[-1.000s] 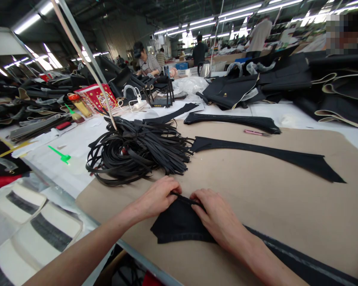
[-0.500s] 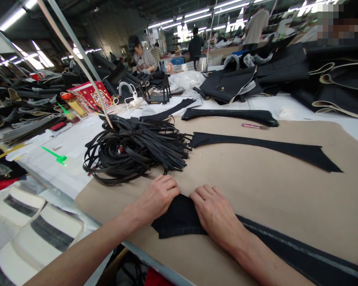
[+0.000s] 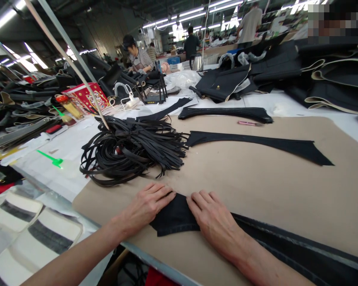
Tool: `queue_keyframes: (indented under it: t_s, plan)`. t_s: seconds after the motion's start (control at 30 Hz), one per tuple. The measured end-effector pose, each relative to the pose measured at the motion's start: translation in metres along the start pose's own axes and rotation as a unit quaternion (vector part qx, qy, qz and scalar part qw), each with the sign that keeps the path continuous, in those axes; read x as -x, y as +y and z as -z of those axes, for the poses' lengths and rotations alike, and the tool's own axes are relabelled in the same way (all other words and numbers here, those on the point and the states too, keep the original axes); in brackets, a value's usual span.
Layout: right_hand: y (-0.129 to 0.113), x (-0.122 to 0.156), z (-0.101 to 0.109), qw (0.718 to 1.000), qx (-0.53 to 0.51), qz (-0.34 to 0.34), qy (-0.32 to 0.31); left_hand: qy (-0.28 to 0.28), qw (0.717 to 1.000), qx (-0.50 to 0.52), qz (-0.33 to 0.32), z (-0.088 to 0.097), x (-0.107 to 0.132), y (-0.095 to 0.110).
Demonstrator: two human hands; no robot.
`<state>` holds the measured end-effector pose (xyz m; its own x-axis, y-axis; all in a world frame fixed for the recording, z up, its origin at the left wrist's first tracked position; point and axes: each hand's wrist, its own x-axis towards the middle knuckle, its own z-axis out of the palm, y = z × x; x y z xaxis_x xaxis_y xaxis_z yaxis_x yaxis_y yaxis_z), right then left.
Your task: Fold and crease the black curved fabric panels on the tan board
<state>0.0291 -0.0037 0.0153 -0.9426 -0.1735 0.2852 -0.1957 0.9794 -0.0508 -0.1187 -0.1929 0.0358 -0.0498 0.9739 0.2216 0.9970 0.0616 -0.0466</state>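
From the head view, you have both hands at the wide end of a black piece (image 3: 176, 218), which lies on the brown mat (image 3: 271, 186) near the table's (image 3: 150, 260) near edge; its narrower length passes beneath your right forearm toward the near right corner. Your left hand (image 3: 150, 204) rests with bent fingers on the left side of that end, your right hand (image 3: 213, 214) on its upper border. Whether either one pinches the fabric, you can't tell from here, since the thumbs are hidden.

The step looks like smoothing or pressing that border; the next move seems to call for even fingertip pressure and no wrinkles.

Just beyond your left hand, a bundle of black strips (image 3: 143, 143) crowds that side. Toward the table's far edge sit a flat shaped strip (image 3: 250, 139), a darker stack (image 3: 223, 113) and a pink tool (image 3: 250, 124), all clear of your hands. A green nozzle (image 3: 56, 162) lies by the left edge.
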Motion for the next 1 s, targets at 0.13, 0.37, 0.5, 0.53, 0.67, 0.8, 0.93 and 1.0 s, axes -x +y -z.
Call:
queue_keyframes:
  t_s: [0.13, 0.37, 0.5, 0.53, 0.67, 0.8, 0.93, 1.0]
  plan:
    - [0.0, 0.001, 0.003, 1.0, -0.001, 0.006, -0.001, 0.076, 0.992, 0.043, 0.091, -0.002, 0.001, 0.007]
    - [0.001, 0.001, 0.006, 1.0, -0.003, 0.003, -0.012, 0.032, 0.986, 0.151, 0.065, -0.02, -0.021, 0.038]
    - [0.016, 0.01, 0.011, 0.999, -0.032, 0.028, -0.012, 0.031, 0.984, 0.165, 0.065, -0.023, -0.018, 0.035]
    - [0.021, 0.014, 0.014, 0.999, -0.037, 0.029, -0.014, 0.028, 0.984, 0.165, 0.066, -0.023, -0.018, 0.034]
    - [0.039, 0.035, 0.024, 0.999, -0.039, 0.019, -0.027, 0.009, 0.987, 0.147, 0.063, -0.022, -0.02, 0.035]
    - [0.046, 0.054, 0.029, 0.999, -0.029, 0.017, -0.016, -0.012, 0.993, 0.102, 0.051, -0.021, -0.024, 0.039]
    - [0.046, 0.064, 0.03, 0.999, -0.034, 0.022, -0.023, -0.028, 0.997, 0.059, 0.041, -0.02, -0.025, 0.042]
    - [0.045, 0.066, 0.03, 0.999, -0.033, 0.02, -0.029, -0.025, 0.998, 0.043, 0.038, -0.02, -0.025, 0.042]
